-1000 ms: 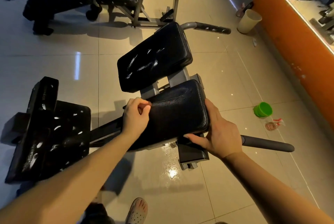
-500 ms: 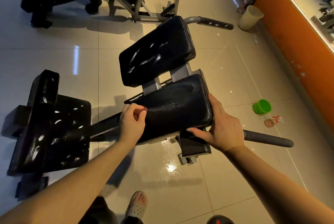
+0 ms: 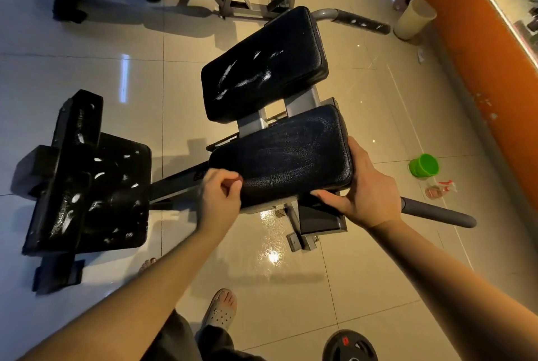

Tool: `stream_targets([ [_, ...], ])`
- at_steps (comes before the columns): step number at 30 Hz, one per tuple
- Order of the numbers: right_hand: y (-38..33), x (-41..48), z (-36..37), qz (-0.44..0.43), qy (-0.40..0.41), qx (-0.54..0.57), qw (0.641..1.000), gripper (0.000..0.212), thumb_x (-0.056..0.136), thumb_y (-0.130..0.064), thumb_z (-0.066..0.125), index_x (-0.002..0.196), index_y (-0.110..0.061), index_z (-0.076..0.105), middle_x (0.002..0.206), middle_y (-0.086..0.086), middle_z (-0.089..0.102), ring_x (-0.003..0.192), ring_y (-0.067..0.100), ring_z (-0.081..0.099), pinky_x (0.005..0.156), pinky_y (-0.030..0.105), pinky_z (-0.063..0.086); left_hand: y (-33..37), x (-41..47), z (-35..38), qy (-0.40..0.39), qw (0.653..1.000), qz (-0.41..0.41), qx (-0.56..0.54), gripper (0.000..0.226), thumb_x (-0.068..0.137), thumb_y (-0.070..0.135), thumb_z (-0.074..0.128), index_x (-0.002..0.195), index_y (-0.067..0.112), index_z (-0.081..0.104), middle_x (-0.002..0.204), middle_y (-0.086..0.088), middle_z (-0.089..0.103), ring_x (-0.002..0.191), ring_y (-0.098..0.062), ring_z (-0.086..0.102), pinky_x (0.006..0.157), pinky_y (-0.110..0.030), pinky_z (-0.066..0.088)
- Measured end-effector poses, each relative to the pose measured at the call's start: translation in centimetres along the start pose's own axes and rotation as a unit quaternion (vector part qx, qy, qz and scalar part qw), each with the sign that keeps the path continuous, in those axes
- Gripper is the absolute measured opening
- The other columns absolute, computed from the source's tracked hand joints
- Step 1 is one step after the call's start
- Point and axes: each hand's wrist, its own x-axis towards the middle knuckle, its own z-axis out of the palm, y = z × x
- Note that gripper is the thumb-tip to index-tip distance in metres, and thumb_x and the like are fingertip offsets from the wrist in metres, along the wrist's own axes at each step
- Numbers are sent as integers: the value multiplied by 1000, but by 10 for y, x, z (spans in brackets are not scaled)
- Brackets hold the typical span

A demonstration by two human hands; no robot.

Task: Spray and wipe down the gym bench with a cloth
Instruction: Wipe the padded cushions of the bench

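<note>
Bench (image 3: 302,104) stands mid-floor, and the near pad (image 3: 291,157) is the part being worked on. Right hand (image 3: 366,194) grips that pad's right end, thumb under the bottom edge, fingers up the end face. Left hand (image 3: 219,200) is at the pad's left corner with fingers curled and thumb against them. It is motion-blurred and no cloth shows, so I can't tell if it pinches anything. The step looks like rubbing or wiping the left edge of the near pad. To do it well, keep the right hand bracing so the pad doesn't rock, work the rub along the whole edge and seam, then across the top. Far pad (image 3: 262,63) and the side pad (image 3: 96,186) show white streaks and probably need wiping too. A small bottle (image 3: 439,189), likely the spray, lies on the floor beside a green cup (image 3: 423,165), well apart from both hands. Versus the earlier frames, the left hand sits slightly lower on the corner and is now blurred, the right grip is unchanged, the view is tilted down, and a weight plate (image 3: 349,346) is now in frame.
</note>
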Motion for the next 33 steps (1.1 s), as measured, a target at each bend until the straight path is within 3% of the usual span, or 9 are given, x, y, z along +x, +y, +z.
stream_targets([
  [5,-1,0,-1,-3,8,8,1000,111,74,-85,60,158,-27,18,148,-4,50,82,20,70,64,40,60,104,-19,53,-85,976,185,-73,11,95,14,66,102,21,70,112,8,57,107,-16,57,88,-33,55],
  [8,-1,-1,-1,-10,9,8,1000,110,75,-83,61,159,-26,19,148,-3,49,80,17,69,63,37,59,87,-32,40,-104,957,268,-40,14,95,10,68,108,16,72,112,7,60,110,-13,54,91,-25,49],
  [12,0,0,2,-14,15,7,1000,111,75,-79,64,160,-25,18,150,-3,48,78,14,67,63,32,58,-12,-29,-12,-41,992,120,13,15,93,6,70,105,14,71,109,6,60,106,-13,58,93,-37,53],
  [15,0,0,3,-18,17,6,1000,110,75,-78,65,159,-25,20,149,-2,49,83,18,68,64,31,57,-15,-28,-10,11,999,37,11,12,94,6,69,102,14,71,106,2,60,100,-17,60,90,-47,56],
  [20,-3,-1,1,-12,19,12,1000,108,75,-75,70,158,-24,23,146,-1,52,92,21,69,68,26,51,76,-47,38,-56,979,194,-39,11,97,14,65,105,17,73,110,7,61,108,-12,54,87,-22,49],
  [23,-3,-2,0,-6,15,17,1000,107,76,-70,75,158,-25,23,147,-2,52,93,18,68,71,26,52,39,-47,21,-52,977,206,-12,16,98,11,65,111,15,74,113,6,62,110,-9,54,90,-15,47],
  [26,-3,-1,0,-4,15,25,1000,106,76,-71,74,157,-25,23,148,-1,51,91,19,68,73,33,56,-34,-34,-11,11,999,44,2,19,96,5,66,112,12,73,114,5,61,111,-12,58,88,-8,46],
  [29,-3,0,2,-4,15,9,1000,107,75,-79,67,157,-24,24,149,-1,49,100,21,67,70,28,53,-70,-19,-27,60,992,-114,-11,20,96,5,67,114,11,73,117,-4,64,114,-24,63,84,-9,44],
  [33,-2,3,2,-9,14,9,1000,108,73,-79,65,157,-23,25,147,-2,52,98,17,66,69,26,53,3,-31,7,16,998,14,-55,17,96,12,69,113,14,73,115,2,62,106,-7,58,91,-16,50],
])
